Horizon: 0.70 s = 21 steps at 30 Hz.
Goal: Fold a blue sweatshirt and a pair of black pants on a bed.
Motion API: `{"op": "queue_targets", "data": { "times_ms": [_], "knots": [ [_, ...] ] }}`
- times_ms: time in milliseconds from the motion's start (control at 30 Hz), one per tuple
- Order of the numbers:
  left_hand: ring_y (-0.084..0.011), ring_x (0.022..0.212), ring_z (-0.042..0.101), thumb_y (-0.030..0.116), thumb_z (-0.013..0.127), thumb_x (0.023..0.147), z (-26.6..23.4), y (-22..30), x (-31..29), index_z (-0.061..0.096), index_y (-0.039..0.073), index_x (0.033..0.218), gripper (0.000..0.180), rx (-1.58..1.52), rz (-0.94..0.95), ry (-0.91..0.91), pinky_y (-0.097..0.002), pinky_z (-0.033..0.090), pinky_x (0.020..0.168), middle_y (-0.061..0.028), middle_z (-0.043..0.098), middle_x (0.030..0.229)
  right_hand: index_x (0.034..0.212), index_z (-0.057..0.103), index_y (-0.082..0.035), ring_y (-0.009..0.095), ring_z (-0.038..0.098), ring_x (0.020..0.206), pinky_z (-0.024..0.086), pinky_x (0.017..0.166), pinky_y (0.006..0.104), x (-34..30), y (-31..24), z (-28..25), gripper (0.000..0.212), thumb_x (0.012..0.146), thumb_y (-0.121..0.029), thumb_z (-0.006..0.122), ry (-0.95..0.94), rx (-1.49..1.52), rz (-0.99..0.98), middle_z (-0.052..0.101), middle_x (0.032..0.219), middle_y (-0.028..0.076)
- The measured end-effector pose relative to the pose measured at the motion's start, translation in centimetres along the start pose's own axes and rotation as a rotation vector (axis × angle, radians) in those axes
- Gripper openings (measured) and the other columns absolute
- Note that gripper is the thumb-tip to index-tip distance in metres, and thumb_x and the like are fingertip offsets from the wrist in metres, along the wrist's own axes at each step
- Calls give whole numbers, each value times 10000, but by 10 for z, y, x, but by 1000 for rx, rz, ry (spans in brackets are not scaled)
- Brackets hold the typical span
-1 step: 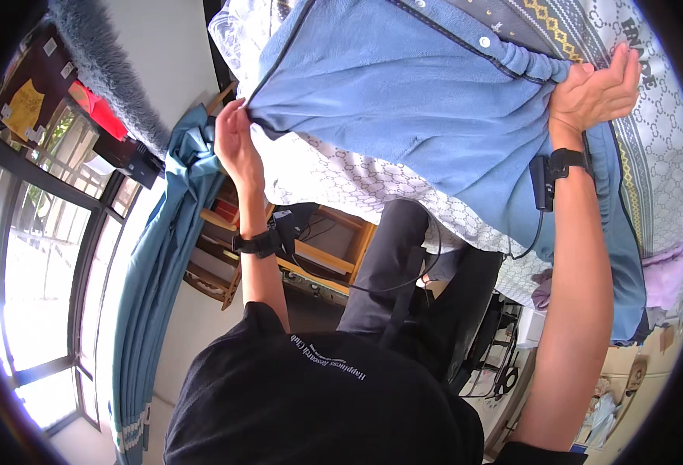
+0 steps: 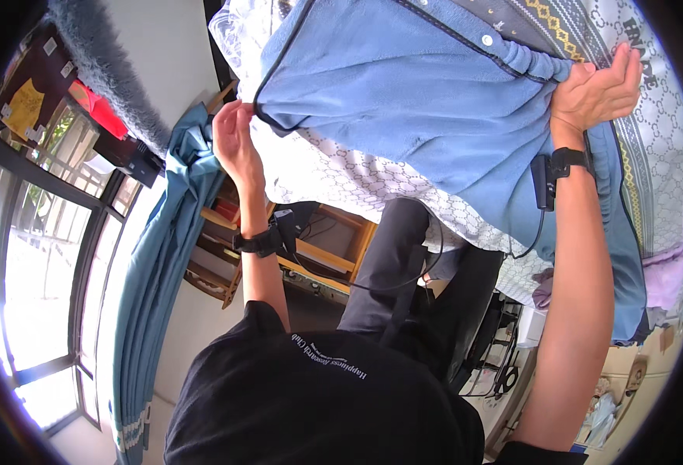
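The blue fleece garment lies across the patterned bedsheet, its bunched, dark-edged border pinched in the grip of the right hand; whether the left hand pinches the piped corner or merely sits beside it is unclear. A weak left grip could let that corner fold under, and a one-sided pull from the right could skew the fleece or snag the black cable hanging at that wrist.

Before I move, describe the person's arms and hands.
The left hand and right hand are gloveless. Each wears a black wrist strap with a dark boxy device trailing a thin black cable. The sleeves are short and black.
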<state>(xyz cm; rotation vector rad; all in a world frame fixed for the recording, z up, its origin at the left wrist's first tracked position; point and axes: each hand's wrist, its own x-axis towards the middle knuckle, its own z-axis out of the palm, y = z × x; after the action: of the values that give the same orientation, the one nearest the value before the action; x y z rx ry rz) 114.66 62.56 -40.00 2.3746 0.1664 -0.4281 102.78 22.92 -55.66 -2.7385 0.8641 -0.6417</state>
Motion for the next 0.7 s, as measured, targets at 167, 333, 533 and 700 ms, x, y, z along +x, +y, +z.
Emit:
{"op": "queue_targets", "data": {
  "times_ms": [167,333,533,700],
  "knots": [
    [-142,903,525,146,743,787,17,-7,-42,487,24,1163,471,154,-177,-17,-279,445,788,-68,527,1028,1293,437,-83,291,392,1225,255,1017,477,1,1,-1,459,893,-292,357,-10,-13,7,441,1316,103],
    [-161,990,511,116,658,866,56,7,-53,471,-8,1196,399,48,-205,86,-312,447,858,-106,505,1102,1285,446,-86,289,397,1211,256,1014,471,0,2,2,449,899,-298,358,7,7,-1,442,1312,102],
    [-161,1060,506,64,597,903,50,-16,-68,465,-32,1233,368,-117,-232,141,-298,439,915,-112,512,1161,1271,462,-92,287,403,1202,264,1003,465,0,-1,2,439,906,-308,351,24,13,12,447,1308,95],
    [-137,994,514,50,602,885,60,-7,-74,491,-18,1187,329,-47,-327,205,-273,451,873,-96,520,1116,1265,468,-98,283,418,1194,271,998,453,-1,2,1,437,890,-298,367,20,-2,10,461,1298,85]
  ]
}}
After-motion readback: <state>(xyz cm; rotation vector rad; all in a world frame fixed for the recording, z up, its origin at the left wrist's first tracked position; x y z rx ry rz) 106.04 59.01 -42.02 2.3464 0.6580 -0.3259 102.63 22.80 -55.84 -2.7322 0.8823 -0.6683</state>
